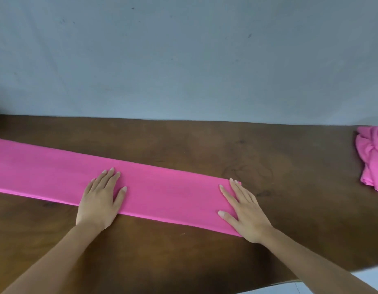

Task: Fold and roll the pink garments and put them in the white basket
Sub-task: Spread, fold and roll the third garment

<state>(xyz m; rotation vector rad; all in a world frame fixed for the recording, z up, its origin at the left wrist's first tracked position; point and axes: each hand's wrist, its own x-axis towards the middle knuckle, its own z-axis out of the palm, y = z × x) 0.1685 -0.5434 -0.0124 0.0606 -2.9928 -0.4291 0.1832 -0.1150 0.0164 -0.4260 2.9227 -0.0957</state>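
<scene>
A long pink garment (56, 177) lies flat on the brown wooden tabletop (205, 145). It is folded into a narrow, smooth strip. The strip starts at the 9 o'clock edge of the view, where it is cut off by the picture, and it runs at a slant towards 4 o'clock, where it ends in a straight short edge.

Both hands lie on this strip, well apart from each other. The left hand (99, 200) is at about 7 o'clock from the centre of the view. Its palm is down and its fingers are straight and close together, pointing towards 1 o'clock, with the thumb spread to the side. The heel of this hand is over the near edge of the strip. The right hand (243, 211) is at about 5 o'clock, on the end of the strip. It is also flat with the palm down, and its fingers are straight and point towards 11 o'clock, reaching the far corner. Neither hand grips the cloth; they only press on it from above.

A second pink garment (372, 158) lies crumpled in a loose heap at the 3 o'clock edge of the tabletop, well apart from the strip and partly out of the picture. Behind the tabletop, at 12 o'clock, stands a plain grey-blue wall (184, 60) with a few small dark marks.
</scene>
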